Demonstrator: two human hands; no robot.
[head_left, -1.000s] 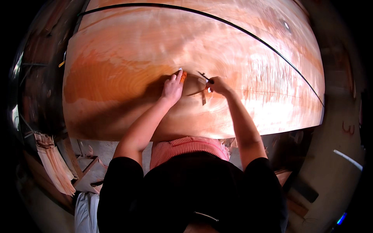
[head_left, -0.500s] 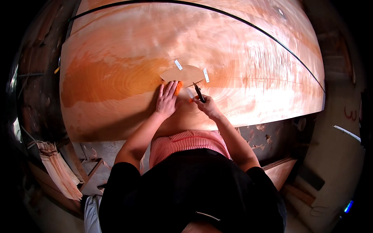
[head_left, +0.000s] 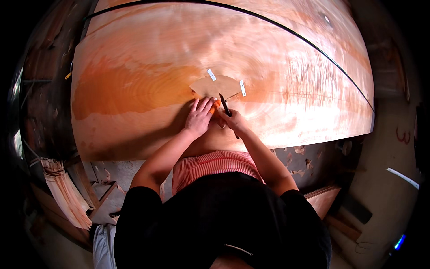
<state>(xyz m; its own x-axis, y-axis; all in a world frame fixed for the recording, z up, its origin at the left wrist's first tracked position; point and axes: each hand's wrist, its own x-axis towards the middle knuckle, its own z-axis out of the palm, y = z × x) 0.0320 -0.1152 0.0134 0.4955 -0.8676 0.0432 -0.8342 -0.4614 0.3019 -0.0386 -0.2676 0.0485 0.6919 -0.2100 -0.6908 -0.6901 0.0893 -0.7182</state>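
Note:
My left hand (head_left: 199, 120) lies with fingers spread on a large wood veneer sheet (head_left: 152, 130), its fingertips at the lower edge of a lens-shaped brown piece (head_left: 212, 85). In my right hand (head_left: 234, 122) is a slim black knife (head_left: 224, 104), slanted with its tip on the brown piece's lower part. A small bright orange piece (head_left: 215, 106) shows between the two hands; whether it is worn on a finger or lies loose I cannot tell. Two short white strips, one on the upper edge (head_left: 211, 74) and one at the right end (head_left: 242, 88), touch the brown piece.
A dark curved bar or cord (head_left: 268, 19) crosses the sheet's far side. Below left stands a bundle of thin veneer strips (head_left: 67, 193). Wood scraps (head_left: 309, 164) lie under the sheet's near edge, and a white strip (head_left: 403, 178) is at far right.
My right hand has moved left and closer to my left hand, bringing the knife's tip from the brown piece's right side toward its middle. The whole view has shifted slightly.

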